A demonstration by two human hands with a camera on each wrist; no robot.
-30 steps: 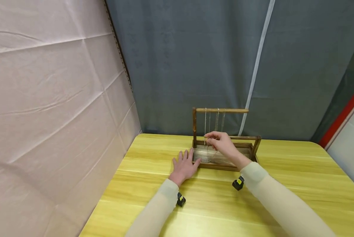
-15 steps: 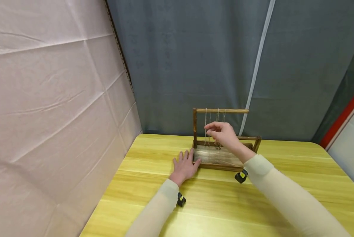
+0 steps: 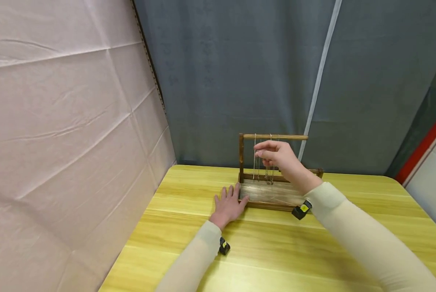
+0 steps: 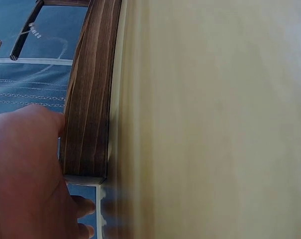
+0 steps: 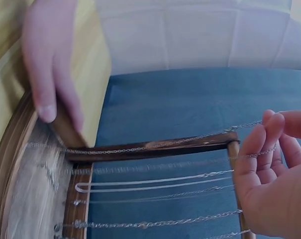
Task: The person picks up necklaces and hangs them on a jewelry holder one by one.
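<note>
A dark wooden jewellery stand (image 3: 241, 158) sits at the table's far side, with a tray base (image 3: 272, 195) and a top bar (image 3: 287, 137). Several thin chains (image 3: 255, 167) hang from the bar. My right hand (image 3: 260, 153) is raised just under the bar and pinches one chain (image 5: 250, 155) between its fingertips (image 5: 263, 130). My left hand (image 3: 229, 199) lies flat on the table with straight fingers, its thumb against the tray's front left corner (image 4: 88, 124). In the left wrist view the left hand (image 4: 31, 169) fills the lower left.
The yellow wooden table (image 3: 276, 251) stretches toward me. A pale fabric wall (image 3: 64, 121) stands on the left and a grey curtain (image 3: 221, 73) hangs behind the stand. A red strip (image 3: 422, 142) shows at the right.
My right hand has risen from tray level to just under the top bar, drawing the chain up with it. The left hand has stayed in place.
</note>
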